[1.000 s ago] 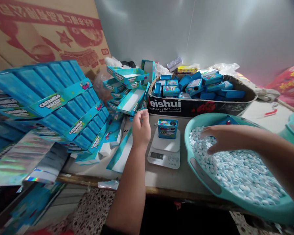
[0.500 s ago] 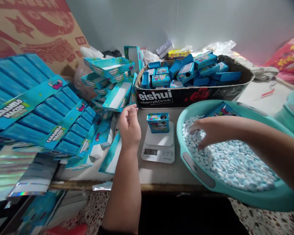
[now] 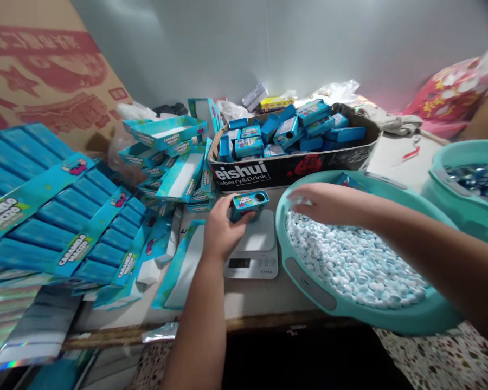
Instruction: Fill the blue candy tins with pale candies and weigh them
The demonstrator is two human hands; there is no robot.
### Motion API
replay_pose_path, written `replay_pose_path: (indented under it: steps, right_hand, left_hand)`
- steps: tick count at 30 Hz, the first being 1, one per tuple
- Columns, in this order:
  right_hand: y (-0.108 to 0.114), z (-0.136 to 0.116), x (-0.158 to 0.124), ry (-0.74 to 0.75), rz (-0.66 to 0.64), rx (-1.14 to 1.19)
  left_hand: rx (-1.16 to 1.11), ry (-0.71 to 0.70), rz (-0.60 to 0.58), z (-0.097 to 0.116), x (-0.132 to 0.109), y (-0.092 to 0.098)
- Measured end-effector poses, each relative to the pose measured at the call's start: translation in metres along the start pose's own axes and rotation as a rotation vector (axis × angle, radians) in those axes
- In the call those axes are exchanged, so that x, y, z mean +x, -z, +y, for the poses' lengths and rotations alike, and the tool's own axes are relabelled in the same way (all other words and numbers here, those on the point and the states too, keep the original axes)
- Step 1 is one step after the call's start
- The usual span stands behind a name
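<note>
Two hands, and both had changed since half a second earlier. The left grip (image 3: 223, 227) had been hanging beside the scale (image 3: 260, 233) with nothing in it; by this point it was pinching the blue tin (image 3: 249, 201) between thumb and fingers. That tin had been standing upright on the scale, right of the grip, but now it was tipped over the back of it, couldn't tell if the base was touching. The right grip (image 3: 319, 205) had been down in the candies (image 3: 358, 265) and was now higher, by the left rim of the teal basin (image 3: 283, 238). Too blurry to tell whether it was spread or closed. Beyond the left grip: a black carton (image 3: 337, 162) of tins on the desk (image 3: 252, 298).
</note>
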State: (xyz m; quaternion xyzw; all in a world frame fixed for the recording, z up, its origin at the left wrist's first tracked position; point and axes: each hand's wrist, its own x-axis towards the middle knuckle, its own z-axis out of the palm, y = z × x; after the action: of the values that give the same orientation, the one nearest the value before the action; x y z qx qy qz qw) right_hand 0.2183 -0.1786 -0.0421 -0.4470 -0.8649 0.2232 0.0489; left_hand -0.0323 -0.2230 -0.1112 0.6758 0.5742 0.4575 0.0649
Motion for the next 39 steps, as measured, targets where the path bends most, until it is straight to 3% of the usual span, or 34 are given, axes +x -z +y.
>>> replay_pose_path:
  steps: [2, 4, 6, 9, 13, 16, 18, 24, 28, 30, 33, 35, 39]
  right_hand:
    - [0.002, -0.007, 0.003, -0.046, 0.077, 0.244]
    - [0.001, -0.012, 0.006, -0.103, 0.061, 0.47]
    - [-0.001, -0.013, 0.007, -0.133, 0.043, 0.538]
    - [-0.004, -0.012, 0.006, -0.127, 0.063, 0.409]
    - [-0.001, -0.014, 0.003, -0.104, 0.089, 0.264]
    - [0.001, -0.015, 0.003, -0.084, 0.109, 0.234]
    - [0.0, -0.014, 0.003, -0.092, 0.118, 0.262]
    - [-0.002, -0.013, 0.001, -0.105, 0.187, 0.334]
    - [0.002, -0.012, 0.001, -0.062, 0.306, 0.404]
    - [0.003, -0.009, 0.001, -0.072, 0.29, 0.409]
    - [0.002, -0.004, 0.001, -0.065, 0.233, 0.346]
    - [0.0, -0.004, 0.0, 0.018, 0.216, 0.271]
    - [-0.005, -0.008, -0.002, 0.364, 0.194, 0.117]
  left_hand:
    - [0.108, -0.237, 0.269, 0.007, -0.003, -0.003]
    - [0.196, -0.423, 0.351, 0.012, -0.006, -0.004]
    - [0.242, -0.561, 0.229, 0.012, -0.007, -0.005]
    - [0.24, -0.662, 0.089, 0.005, -0.006, -0.007]
    - [0.204, -0.691, 0.119, 0.001, -0.007, -0.013]
    - [0.221, -0.68, 0.076, 0.007, -0.008, -0.017]
    - [0.264, -0.695, 0.056, 0.011, -0.007, -0.016]
    - [0.307, -0.748, 0.157, 0.014, -0.005, -0.008]
    - [0.269, -0.695, 0.075, 0.018, -0.008, -0.015]
    - [0.293, -0.709, 0.067, 0.019, -0.009, -0.017]
    - [0.314, -0.76, 0.167, 0.016, -0.008, -0.013]
    - [0.317, -0.741, 0.216, 0.014, -0.006, -0.007]
    - [0.324, -0.704, 0.23, 0.011, -0.004, -0.002]
